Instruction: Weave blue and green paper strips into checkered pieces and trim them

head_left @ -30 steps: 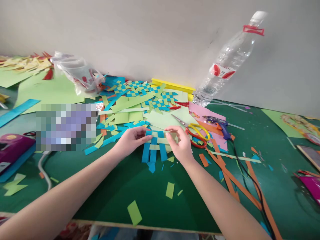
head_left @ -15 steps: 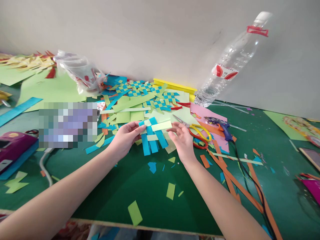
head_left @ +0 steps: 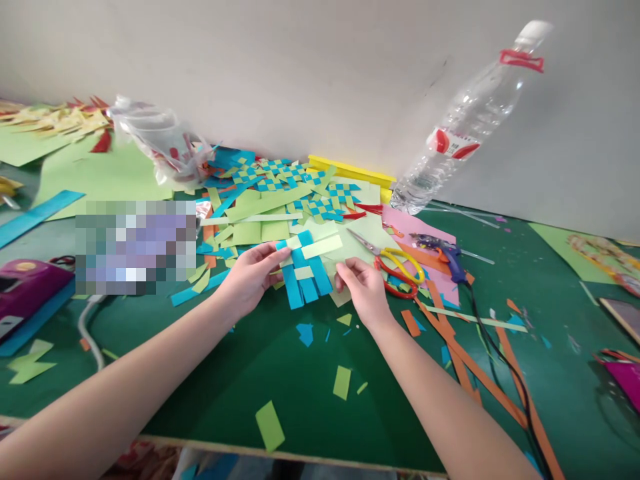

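Observation:
My left hand (head_left: 254,277) pinches the left edge of a small woven piece (head_left: 309,287) of blue and pale green paper strips. The thumb lies on top of the weave and the blue ends hang loose toward me. From its right side a pale green strip (head_left: 323,246) sticks out. Just right of the piece is my right hand (head_left: 365,288), its thumb and fingers drawn together in a pinch. Whatever lies between those fingertips, if anything, cannot be made out. Scissors (head_left: 400,264) with yellow and orange handles lie close beyond the right hand.
Behind the hands is a pile of finished blue-green weaves (head_left: 280,175). A clear plastic bottle (head_left: 465,127) leans at the wall. On the right lie a blue glue gun (head_left: 453,262) with its cord and orange strips (head_left: 470,360). Paper scraps (head_left: 342,383) dot the green table (head_left: 210,400).
My right hand's fingers have closed from a looser, spread pose and moved slightly down, away from the pale strip's end. The woven piece's loose blue ends sit closer together.

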A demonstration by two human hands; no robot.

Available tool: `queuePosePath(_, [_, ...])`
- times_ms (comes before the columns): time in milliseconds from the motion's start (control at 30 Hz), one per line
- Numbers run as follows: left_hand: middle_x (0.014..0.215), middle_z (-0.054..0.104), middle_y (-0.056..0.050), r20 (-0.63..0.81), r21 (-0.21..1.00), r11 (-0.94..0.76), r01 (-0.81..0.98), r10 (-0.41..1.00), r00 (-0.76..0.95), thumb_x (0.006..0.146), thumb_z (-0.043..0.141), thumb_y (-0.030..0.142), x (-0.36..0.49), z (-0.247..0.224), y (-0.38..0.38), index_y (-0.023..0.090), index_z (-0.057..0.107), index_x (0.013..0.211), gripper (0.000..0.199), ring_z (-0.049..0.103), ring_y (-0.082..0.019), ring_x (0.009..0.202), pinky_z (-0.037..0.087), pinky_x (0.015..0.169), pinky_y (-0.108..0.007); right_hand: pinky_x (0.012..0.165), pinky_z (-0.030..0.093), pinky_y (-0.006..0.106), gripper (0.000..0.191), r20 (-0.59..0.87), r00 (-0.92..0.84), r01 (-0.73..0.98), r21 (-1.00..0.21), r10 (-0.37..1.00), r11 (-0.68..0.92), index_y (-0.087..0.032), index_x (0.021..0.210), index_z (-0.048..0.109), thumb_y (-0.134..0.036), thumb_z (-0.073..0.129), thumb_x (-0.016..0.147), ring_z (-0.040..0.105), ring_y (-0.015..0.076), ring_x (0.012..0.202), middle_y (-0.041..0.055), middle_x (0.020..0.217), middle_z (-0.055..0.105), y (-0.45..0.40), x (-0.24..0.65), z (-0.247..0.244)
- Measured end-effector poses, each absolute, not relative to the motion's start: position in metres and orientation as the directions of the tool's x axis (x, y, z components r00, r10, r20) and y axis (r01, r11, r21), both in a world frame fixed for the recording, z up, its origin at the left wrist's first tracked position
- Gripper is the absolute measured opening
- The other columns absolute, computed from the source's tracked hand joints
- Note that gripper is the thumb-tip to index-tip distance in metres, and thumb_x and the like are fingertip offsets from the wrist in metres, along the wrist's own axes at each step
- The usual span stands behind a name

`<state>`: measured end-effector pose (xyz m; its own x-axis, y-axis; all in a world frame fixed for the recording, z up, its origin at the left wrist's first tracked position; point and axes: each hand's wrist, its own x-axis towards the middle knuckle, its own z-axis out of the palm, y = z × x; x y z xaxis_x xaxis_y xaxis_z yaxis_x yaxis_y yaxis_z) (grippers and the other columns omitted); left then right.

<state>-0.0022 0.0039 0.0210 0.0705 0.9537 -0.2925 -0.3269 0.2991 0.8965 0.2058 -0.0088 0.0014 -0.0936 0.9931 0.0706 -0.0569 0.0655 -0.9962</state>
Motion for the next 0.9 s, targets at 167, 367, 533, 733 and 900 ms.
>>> queuePosePath(167, [0.081,0.066,0.000,-0.281,0.910,0.301,-0.286,0.954,0.108,0.069,0.080,0.037,-0.0027,0.0194,0.0022,0.016,0.063,0.086,0.031,0.063,-0.010,0.069,0.052,0.058,-0.019,0.056,0.041,0.024,0.030,0.060,-0.070,-0.068,-0.996,0.996,0.055,-0.021,0.067,0.054,-0.045,0.064,0.082,0.049,0.0095,0.052,-0.0055,0.053,0.053,-0.0101,0.2057,0.0022])
queuePosePath(367, [0.082,0.066,-0.001,-0.274,0.919,0.298,-0.258,0.954,0.123,0.069,0.079,0.040,-0.0010,0.0185,0.0003,0.016,0.065,0.089,0.034,0.061,-0.009,0.067,0.051,0.058,-0.019,0.055,0.041,0.025,0.030,0.075,-0.055,-0.064,-0.995,0.996,0.071,-0.021,0.067,0.054,-0.045,0.063,0.082,0.048,0.0096,0.051,-0.0054,0.052,0.051,-0.0095,0.2051,0.0033])
queuePosePath(533, [0.081,0.065,0.001,-0.221,0.943,0.225,-0.246,0.974,0.041,0.068,0.079,0.039,-0.0009,0.0226,-0.0007,0.017,0.065,0.086,0.032,0.062,-0.009,0.070,0.052,0.062,-0.019,0.055,0.042,0.025,0.030,0.088,-0.072,-0.022,-0.996,0.994,0.086,-0.021,0.065,0.053,-0.044,0.061,0.083,0.049,0.0103,0.053,-0.0047,0.053,0.052,-0.0109,0.2051,0.0040])
queuePosePath(733, [0.078,0.064,0.002,-0.250,0.933,0.245,-0.265,0.968,0.014,0.066,0.080,0.037,-0.0010,0.0245,-0.0008,0.018,0.062,0.078,0.029,0.060,-0.008,0.064,0.049,0.055,-0.017,0.057,0.042,0.024,0.029,0.121,-0.104,0.023,-0.992,0.987,0.124,-0.021,0.067,0.053,-0.043,0.061,0.085,0.051,0.0100,0.054,-0.0043,0.055,0.054,-0.0149,0.2039,0.0068])
queuePosePath(900, [0.079,0.064,0.002,-0.263,0.929,0.259,-0.266,0.965,0.022,0.067,0.080,0.037,0.0003,0.0229,-0.0010,0.017,0.062,0.080,0.030,0.060,-0.008,0.064,0.050,0.057,-0.018,0.056,0.042,0.025,0.031,0.140,-0.069,0.078,-0.986,0.988,0.145,-0.021,0.067,0.053,-0.046,0.060,0.085,0.052,0.0109,0.054,-0.0039,0.055,0.054,-0.0163,0.2041,0.0085])
